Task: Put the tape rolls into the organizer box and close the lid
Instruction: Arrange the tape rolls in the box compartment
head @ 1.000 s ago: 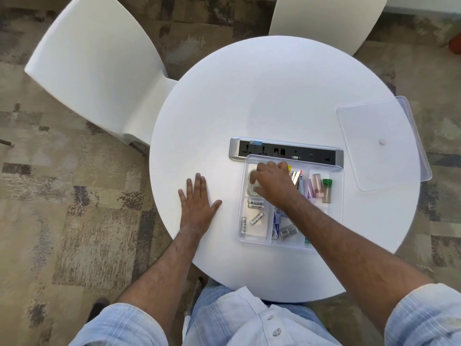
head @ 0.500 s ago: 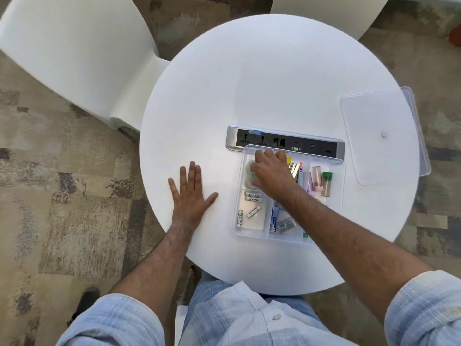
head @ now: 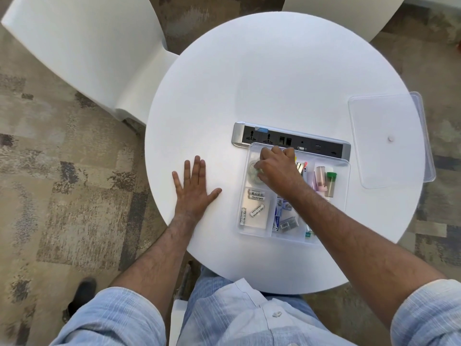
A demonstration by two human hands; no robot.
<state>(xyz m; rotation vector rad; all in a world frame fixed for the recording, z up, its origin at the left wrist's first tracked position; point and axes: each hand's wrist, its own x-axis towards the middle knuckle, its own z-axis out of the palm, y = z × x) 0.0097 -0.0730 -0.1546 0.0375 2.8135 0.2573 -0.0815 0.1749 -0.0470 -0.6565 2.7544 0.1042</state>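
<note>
A clear organizer box point(head: 345, 186) sits on the round white table point(head: 249, 83), its compartments holding batteries, small packs and tubes. Clear tape rolls point(head: 253, 173) lie in the box's far-left compartment. My right hand point(head: 279, 171) is over that compartment, fingers curled down onto the rolls and partly hiding them; I cannot tell whether it grips one. My left hand point(head: 194, 188) lies flat on the table, fingers spread, left of the box. The clear lid point(head: 384, 138) rests on the table at the right, overhanging the edge.
A grey power-socket strip point(head: 249, 136) is set into the table just behind the box. Two white chairs stand beyond the table, one at the far left point(head: 82, 46), one at the far right point(head: 336, 13). Patterned carpet surrounds it.
My right hand has curled its fingers more tightly over the tape rolls in the far-left compartment. The left hand stays flat on the table. The view has shifted slightly.
</note>
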